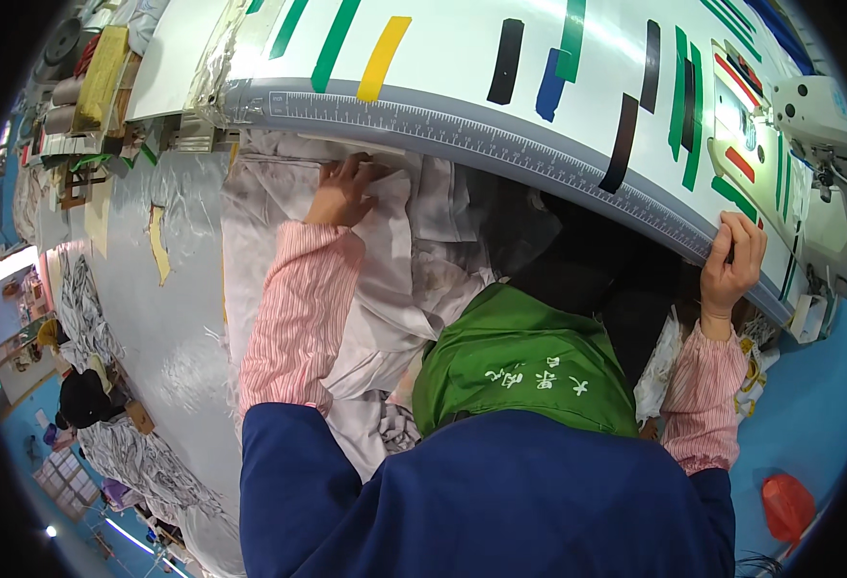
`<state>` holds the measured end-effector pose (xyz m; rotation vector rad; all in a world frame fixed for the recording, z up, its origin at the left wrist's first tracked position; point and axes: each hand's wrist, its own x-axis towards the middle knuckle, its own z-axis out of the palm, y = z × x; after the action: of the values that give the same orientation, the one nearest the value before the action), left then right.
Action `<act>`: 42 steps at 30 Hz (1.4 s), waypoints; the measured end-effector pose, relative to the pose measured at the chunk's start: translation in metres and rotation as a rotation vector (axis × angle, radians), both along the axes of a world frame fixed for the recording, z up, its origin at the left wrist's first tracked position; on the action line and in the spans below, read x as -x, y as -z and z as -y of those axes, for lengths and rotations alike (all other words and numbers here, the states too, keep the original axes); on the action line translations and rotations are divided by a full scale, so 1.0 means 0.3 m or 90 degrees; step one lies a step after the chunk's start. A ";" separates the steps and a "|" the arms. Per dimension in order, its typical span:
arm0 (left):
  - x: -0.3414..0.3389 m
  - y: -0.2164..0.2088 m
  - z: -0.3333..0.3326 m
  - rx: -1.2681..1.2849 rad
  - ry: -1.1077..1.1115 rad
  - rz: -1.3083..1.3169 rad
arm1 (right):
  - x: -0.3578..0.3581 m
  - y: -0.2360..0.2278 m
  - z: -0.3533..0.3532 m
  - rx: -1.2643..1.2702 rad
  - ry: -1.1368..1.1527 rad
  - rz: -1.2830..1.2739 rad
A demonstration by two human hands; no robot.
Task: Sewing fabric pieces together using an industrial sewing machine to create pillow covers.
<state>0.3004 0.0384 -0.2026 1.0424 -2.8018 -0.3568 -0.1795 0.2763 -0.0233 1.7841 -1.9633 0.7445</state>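
My left hand [344, 190] reaches into a pile of white cloth pieces [293, 193] just below the table's near edge. Its fingers are bent around a fold of white cloth [388, 207], partly hidden by the fabric. My right hand [734, 260] is at the right end of the white sewing table [423, 58], its fingers curled over the grey edge. Along that edge runs a printed ruler scale [500, 144]. Green, black, blue and yellow tape strips mark the tabletop. A white sewing machine [818, 111] stands at the upper right.
A grey sheet-covered surface [178, 279] lies to the left, with heaps of striped cloth [144, 458] beyond it. A green apron [529, 366] covers my lap. A red plastic bag [787, 506] is on the blue floor [818, 414] at the lower right.
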 end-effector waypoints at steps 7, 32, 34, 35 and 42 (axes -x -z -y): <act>0.065 -0.054 0.089 -0.113 -0.039 0.206 | 0.001 0.001 0.001 0.005 -0.001 0.011; -0.144 -0.371 -0.356 0.181 -0.131 -0.291 | 0.020 0.008 -0.019 0.058 -0.035 0.024; -0.150 -0.453 -0.410 0.210 -0.149 -0.305 | -0.001 -0.006 -0.023 0.084 -0.037 0.013; -0.156 -0.494 -0.441 0.234 -0.171 -0.320 | -0.019 -0.015 -0.020 0.104 -0.040 -0.001; -0.119 -0.872 -0.542 0.336 -0.162 -0.433 | -0.604 -0.087 0.016 -0.155 -0.526 0.401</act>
<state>0.3362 0.2011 0.0590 0.9086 -1.9700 0.0610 0.0018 0.2716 0.0028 2.8186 -1.6215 1.5234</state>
